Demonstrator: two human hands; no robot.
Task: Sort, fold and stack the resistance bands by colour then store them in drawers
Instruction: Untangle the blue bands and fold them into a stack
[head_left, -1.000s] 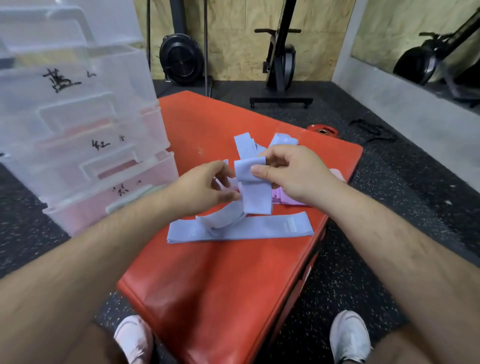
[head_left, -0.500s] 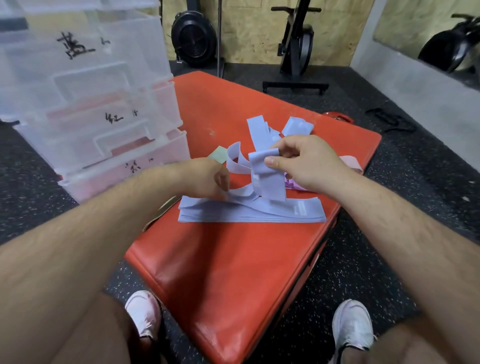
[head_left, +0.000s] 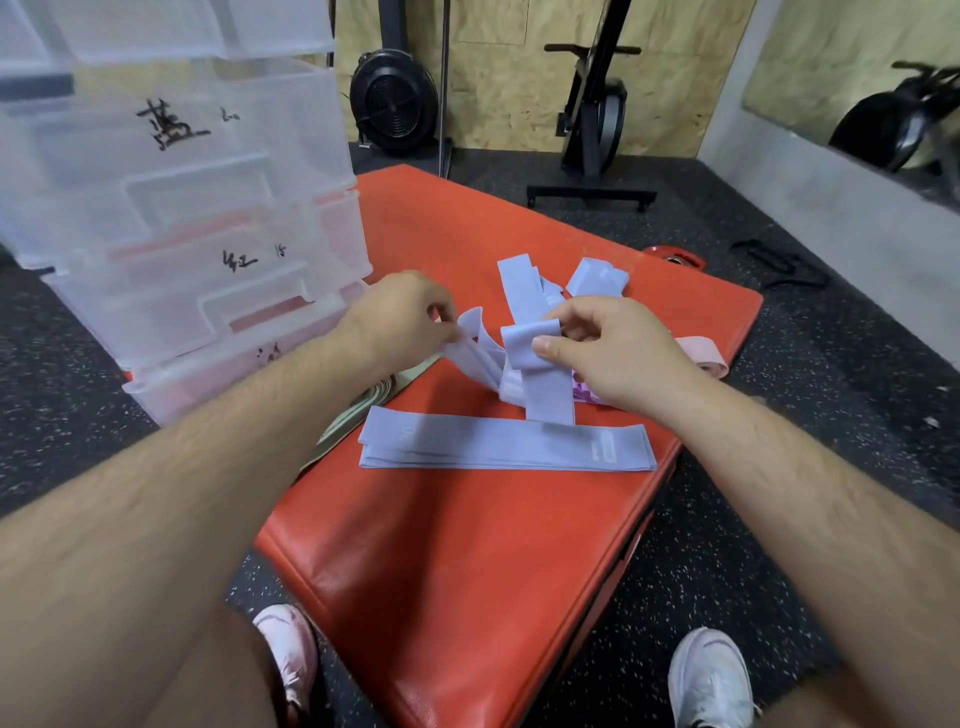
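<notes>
Right, my right hand (head_left: 613, 353) pinches the folded top of a blue band (head_left: 543, 379) between thumb and curled fingers, and its tail drapes down onto the red surface (head_left: 467, 571). My left hand (head_left: 400, 317) pinches the edge of a loose blue loop (head_left: 474, 332) beside it. Flattened blue bands (head_left: 504, 447) lie stacked just in front. I judge this fabric light, soft and floppy, too limp to hold a fold, so I'd grip at the creased ends and press flat before stacking.
</notes>
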